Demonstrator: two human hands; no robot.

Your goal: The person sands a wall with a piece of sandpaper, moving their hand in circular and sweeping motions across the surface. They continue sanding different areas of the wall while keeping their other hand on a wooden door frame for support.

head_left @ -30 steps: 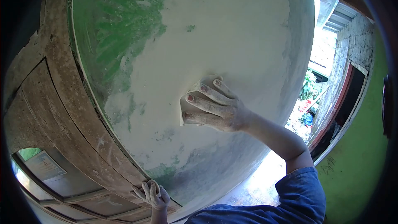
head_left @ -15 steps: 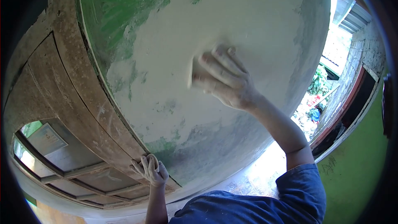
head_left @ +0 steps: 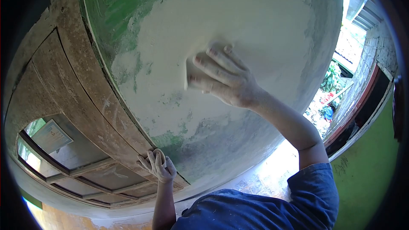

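My right hand (head_left: 226, 78) is pressed against the patchy wall (head_left: 255, 8), fingers spread over what looks like a small sheet of sandpaper (head_left: 188, 76). The sheet's pale left edge shows past my fingertips; most of it is hidden under the hand. Chalky dust coats the fingers. Lower left, my left hand (head_left: 158, 167) rests at the edge of the worn wooden frame (head_left: 106, 106). A curled pale piece (head_left: 162, 156), like a rolled strip of sandpaper, sticks up between its bent fingers. White filler covers most of the wall, with green paint around it.
Window panes (head_left: 111, 184) in wooden bars lie at lower left, with a framed paper (head_left: 52, 136) seen through them. Off to the right are a bright opening with plants (head_left: 331, 79), a dark red-edged frame (head_left: 355, 117) and a green wall (head_left: 362, 179).
My right hand has slid a little left and up across the wall with the sheet. My left hand keeps its place on the frame while the view has shifted slightly.
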